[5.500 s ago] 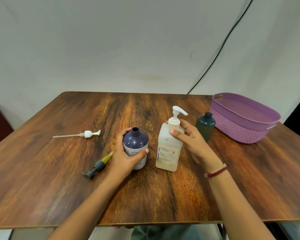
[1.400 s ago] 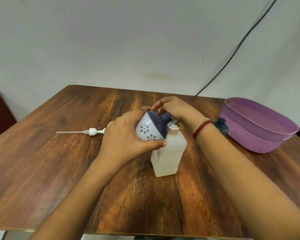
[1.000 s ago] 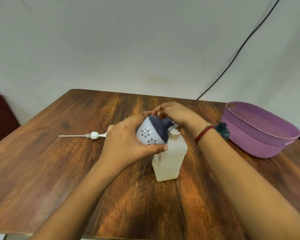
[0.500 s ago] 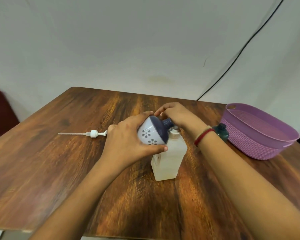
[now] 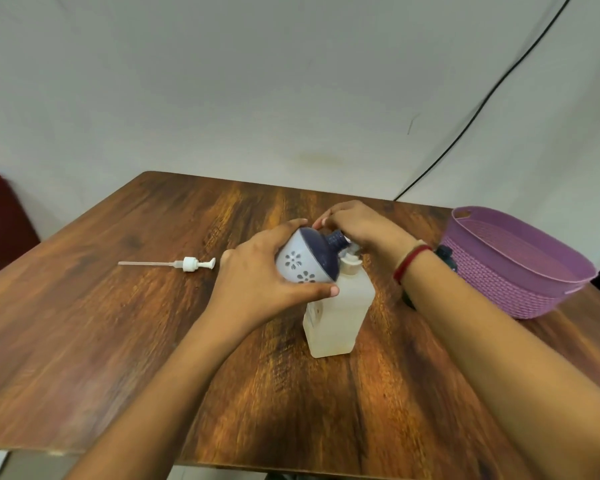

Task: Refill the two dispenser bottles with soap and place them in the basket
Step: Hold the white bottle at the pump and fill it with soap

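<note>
- Your left hand (image 5: 257, 289): wrapped round the navy-and-white dispenser bottle (image 5: 305, 261), holding it tilted above the table (image 5: 118, 341) with its open neck turned right to the spout, apparently to catch soap.
- Your right hand (image 5: 357, 223): arched over the pump head of the clear soap bottle (image 5: 336, 313) at centre. Grasping or merely pressing cannot be told.
- Dark green bottle (image 5: 445, 254): behind your right wrist, just beside the purple basket (image 5: 534, 292) at far right, likely awaiting its turn.
- White pump (image 5: 191, 264): lying at left, off its bottle.

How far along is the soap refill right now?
Done: white pump off, lying on the table. In hand: left hand tilts the purple bottle to the soap bottle, whose pump the right hand covers. Left: green bottle, recapping, and the basket, which holds neither.
</note>
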`<state>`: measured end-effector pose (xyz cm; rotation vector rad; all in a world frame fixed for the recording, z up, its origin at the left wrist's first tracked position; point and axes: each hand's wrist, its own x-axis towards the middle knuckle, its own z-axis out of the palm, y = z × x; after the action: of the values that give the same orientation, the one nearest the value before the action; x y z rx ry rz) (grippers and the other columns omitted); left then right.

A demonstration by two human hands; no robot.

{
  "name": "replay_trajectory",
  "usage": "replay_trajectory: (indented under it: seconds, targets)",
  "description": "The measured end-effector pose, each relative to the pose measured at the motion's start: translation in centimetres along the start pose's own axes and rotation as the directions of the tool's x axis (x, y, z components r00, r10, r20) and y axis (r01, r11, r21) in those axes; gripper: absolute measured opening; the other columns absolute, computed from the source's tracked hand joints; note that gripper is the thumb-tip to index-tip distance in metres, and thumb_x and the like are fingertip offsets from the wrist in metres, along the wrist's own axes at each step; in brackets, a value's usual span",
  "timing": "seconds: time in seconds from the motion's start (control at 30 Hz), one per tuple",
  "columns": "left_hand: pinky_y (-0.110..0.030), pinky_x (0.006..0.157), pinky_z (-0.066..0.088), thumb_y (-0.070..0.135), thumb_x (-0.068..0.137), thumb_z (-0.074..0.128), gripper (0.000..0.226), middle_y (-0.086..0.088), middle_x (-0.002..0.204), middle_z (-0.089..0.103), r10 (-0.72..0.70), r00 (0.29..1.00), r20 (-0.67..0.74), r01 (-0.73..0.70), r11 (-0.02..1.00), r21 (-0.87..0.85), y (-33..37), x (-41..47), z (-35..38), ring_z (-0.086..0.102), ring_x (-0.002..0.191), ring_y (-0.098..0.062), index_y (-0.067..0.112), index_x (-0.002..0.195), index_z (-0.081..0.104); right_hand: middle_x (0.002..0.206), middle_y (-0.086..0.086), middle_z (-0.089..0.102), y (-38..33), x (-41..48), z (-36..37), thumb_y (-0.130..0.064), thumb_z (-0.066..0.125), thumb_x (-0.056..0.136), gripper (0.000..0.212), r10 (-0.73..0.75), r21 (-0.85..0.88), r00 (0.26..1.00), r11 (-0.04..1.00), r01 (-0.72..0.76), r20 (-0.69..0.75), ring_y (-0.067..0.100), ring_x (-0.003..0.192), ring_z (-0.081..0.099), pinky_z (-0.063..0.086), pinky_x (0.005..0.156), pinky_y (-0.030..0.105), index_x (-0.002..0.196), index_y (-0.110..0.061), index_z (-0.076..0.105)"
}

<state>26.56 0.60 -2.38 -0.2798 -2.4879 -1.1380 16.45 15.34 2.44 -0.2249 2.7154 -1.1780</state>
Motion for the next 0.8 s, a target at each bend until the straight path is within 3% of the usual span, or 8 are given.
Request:
replay_trajectory:
  seconds: [0.1,0.3,0.4,0.53,0.67,0.77,0.8]
  targets:
    - [-0.042,0.088,0.050,0.077,0.046,0.068,0.093,0.012,0.111,0.062,0.007,1.000,0.019,-0.007,1.000,-0.019,0.3,0.3,-0.2,0.059,0.099,-0.008,0.034,0.127,0.052,0.100,-0.003,0.057,-0.9,0.1,-1.3,-0.023,0.051,0.097,0.021,0.004,-0.188,1.000,0.982,-0.001,0.016,0.009,0.076,0.052,0.038,0.057,0.019,0.098,-0.014,0.070]
    - [-0.043,0.086,0.051,0.082,0.046,0.062,0.094,0.015,0.105,0.063,0.015,1.000,0.009,-0.016,0.999,0.041,-0.2,0.1,0.0,0.061,0.092,-0.007,0.038,0.128,0.049,0.109,0.007,0.062,0.5,0.3,0.6,-0.005,0.043,0.093,0.031,0.016,0.045,0.998,0.999,-0.013,-0.059,0.023,0.094,0.058,0.049,0.069,0.029,0.076,-0.019,0.065]
    - [-0.041,0.085,0.051,0.082,0.045,0.061,0.094,0.016,0.101,0.062,0.020,0.999,0.026,-0.022,0.998,0.065,-0.3,0.3,-0.3,0.060,0.090,-0.006,0.040,0.127,0.049,0.108,0.007,0.065,0.3,0.2,0.4,-0.009,0.046,0.093,0.028,-0.002,-0.003,0.996,1.000,0.002,-0.090,0.024,0.100,0.059,0.049,0.083,0.035,0.076,-0.019,0.067]
    - [-0.030,0.078,0.053,0.085,0.043,0.059,0.097,0.017,0.102,0.062,0.032,0.999,0.032,-0.033,0.999,0.043,-0.1,0.5,-0.7,0.058,0.087,0.002,0.040,0.128,0.048,0.112,0.002,0.064,-0.7,0.3,-1.0,-0.020,0.051,0.095,0.021,-0.033,-0.124,0.999,0.992,0.030,-0.019,0.021,0.106,0.057,0.042,0.077,0.029,0.092,-0.012,0.071]
    - [-0.029,0.078,0.054,0.083,0.042,0.062,0.096,0.017,0.105,0.062,0.035,0.998,0.047,-0.036,0.999,0.013,-0.8,0.5,-0.5,0.058,0.090,0.003,0.041,0.128,0.048,0.099,0.001,0.064,0.2,0.1,0.3,-0.006,0.042,0.093,0.034,0.019,0.060,1.000,0.998,-0.018,-0.014,0.019,0.090,0.059,0.046,0.065,0.027,0.075,-0.019,0.068]
    - [-0.025,0.079,0.052,0.081,0.043,0.062,0.095,0.018,0.107,0.062,0.047,0.996,0.081,-0.047,0.999,0.007,-0.6,0.6,-0.6,0.057,0.091,0.004,0.041,0.127,0.049,0.102,0.004,0.064,0.3,-0.1,0.3,-0.009,0.045,0.094,0.028,0.006,0.027,0.997,1.000,-0.004,-0.075,0.023,0.098,0.060,0.051,0.079,0.032,0.081,-0.014,0.069]
    - [-0.024,0.078,0.051,0.082,0.043,0.061,0.095,0.018,0.107,0.062,0.051,0.995,0.084,-0.052,0.999,0.011,-0.4,0.8,-0.7,0.056,0.091,0.004,0.041,0.128,0.049,0.101,0.002,0.062,-0.1,-0.2,-0.2,-0.011,0.047,0.095,0.025,-0.004,-0.038,0.998,0.999,0.002,-0.056,0.019,0.095,0.059,0.048,0.075,0.028,0.088,-0.011,0.071]
